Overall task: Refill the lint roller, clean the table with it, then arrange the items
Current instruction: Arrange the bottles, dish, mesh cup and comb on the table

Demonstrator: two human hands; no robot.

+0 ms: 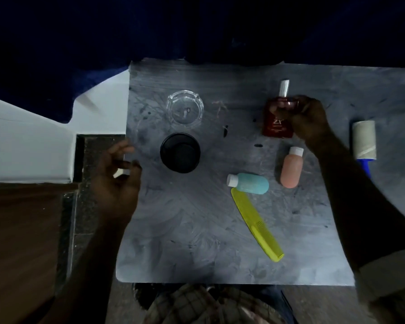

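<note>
A person's hands work over a grey table scattered with toiletries, the right hand gripping a red perfume bottle.

Taking the black jar as the marker: well to its left, off the table's edge, the left hand hovers with fingers loosely curled around a small white piece, though how firmly cannot be told. Just behind the jar sits a clear glass ashtray. To the jar's right and nearer the person lies a blue bottle, touching one end of a yellow comb. Farther right lies a pink bottle. Behind it, the right hand has its fingers clamped on the perfume bottle. Farthest right of the jar, the lint roller lies on the table, blue handle toward the person, untouched by either hand.
</note>
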